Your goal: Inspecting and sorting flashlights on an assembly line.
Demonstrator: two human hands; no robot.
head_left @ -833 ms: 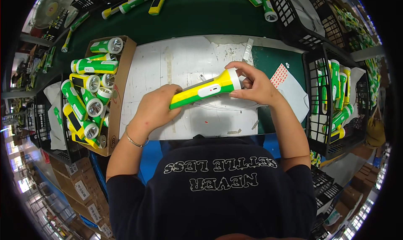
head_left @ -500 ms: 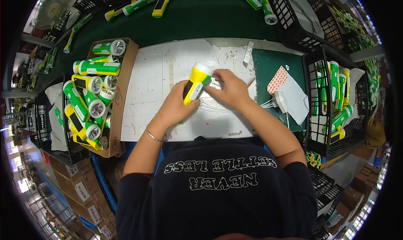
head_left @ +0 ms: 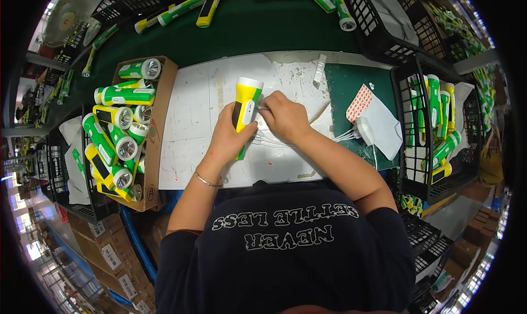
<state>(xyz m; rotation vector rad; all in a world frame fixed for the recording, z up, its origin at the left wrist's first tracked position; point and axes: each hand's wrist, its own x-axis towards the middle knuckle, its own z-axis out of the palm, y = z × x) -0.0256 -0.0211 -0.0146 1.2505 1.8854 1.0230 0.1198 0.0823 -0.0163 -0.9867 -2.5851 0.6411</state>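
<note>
My left hand (head_left: 226, 135) is wrapped round a green and yellow flashlight (head_left: 250, 91) with a white head, its dark panel facing left. The flashlight stands nearly upright in the picture, head toward the far side. Close to its right side, my right hand (head_left: 285, 116) is closed in a pinch on the end of a thin white cable, its tip at the flashlight's flank; whether it is inserted I cannot tell. Several white cables (head_left: 343, 136) run under my right hand from a round white charger hub (head_left: 364, 128) on the right.
White sheeting (head_left: 192, 105) covers the work surface. On the left stands a cardboard box (head_left: 164, 102) of flashlights; on the right, a black crate (head_left: 409, 165) holds more. A red-patterned card (head_left: 360, 101) lies by the hub. Several flashlights (head_left: 209, 7) lie along the green far surface (head_left: 241, 39).
The flashlight has turned more upright and shifted slightly left with my left hand. My right hand has also moved left, its pinched fingers now close against the flashlight's side.
</note>
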